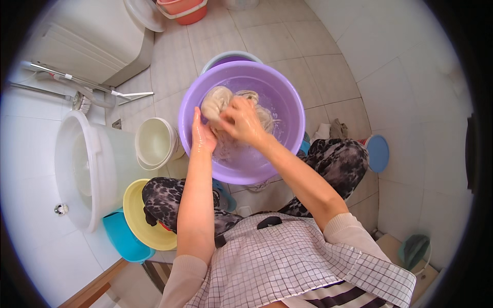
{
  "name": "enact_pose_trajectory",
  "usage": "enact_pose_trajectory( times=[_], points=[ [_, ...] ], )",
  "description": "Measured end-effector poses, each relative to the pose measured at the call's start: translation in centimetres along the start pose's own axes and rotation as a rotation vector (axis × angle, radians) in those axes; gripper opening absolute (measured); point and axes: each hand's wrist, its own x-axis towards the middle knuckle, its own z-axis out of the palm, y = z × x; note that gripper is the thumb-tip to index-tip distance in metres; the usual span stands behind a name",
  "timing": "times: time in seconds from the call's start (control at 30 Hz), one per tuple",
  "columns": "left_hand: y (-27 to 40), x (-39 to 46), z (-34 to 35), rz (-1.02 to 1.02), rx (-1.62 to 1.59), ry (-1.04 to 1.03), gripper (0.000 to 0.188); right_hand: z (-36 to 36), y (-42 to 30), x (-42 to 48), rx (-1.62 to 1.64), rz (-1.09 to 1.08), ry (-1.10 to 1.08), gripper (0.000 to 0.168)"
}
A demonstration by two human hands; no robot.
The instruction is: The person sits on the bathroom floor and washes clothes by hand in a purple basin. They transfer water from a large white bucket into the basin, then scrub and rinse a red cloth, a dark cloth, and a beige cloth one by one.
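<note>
A purple plastic basin (283,154) with some water stands before me. Wet beige cloth (217,101) lies bunched in it, with more of the fabric spread to the right. My left hand (204,134) is at the basin's left side, palm turned inward with the thumb up, against the lower left edge of the bundle; whether it grips is unclear. My right hand (242,119) is over the middle of the cloth, fingers bent and blurred at the bundle's right side. Its fingertips are partly hidden, so its hold cannot be told.
Left of the basin are a white bucket (154,142), a large translucent tub (94,173), a yellow basin (131,204) and a blue container (123,238). A floor squeegee (134,94) leans at upper left. A blue-lidded container (377,153) stands by the right wall.
</note>
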Motion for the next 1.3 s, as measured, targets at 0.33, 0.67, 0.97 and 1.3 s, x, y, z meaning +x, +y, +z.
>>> enact_pose_trajectory(
  times=[0.33,0.67,0.97,1.3],
  points=[
    [-6.9,-2.0,0.3,0.435,1.438,0.666,0.060,-2.7,-1.9,-4.8,-0.330,0.497,0.119,0.030],
    [-7.3,1.7,0.7,0.219,1.853,0.598,0.043,2.1,3.5,-3.2,-0.316,0.876,-0.196,0.042],
    [-3.8,5.9,-0.3,0.018,1.747,0.484,0.030,4.3,7.8,-2.3,-0.176,0.961,-0.246,0.039],
    [-2.2,-0.9,1.4,0.334,0.612,0.363,0.050,-1.1,3.6,1.3,0.235,0.494,0.161,0.039]
  ],
)
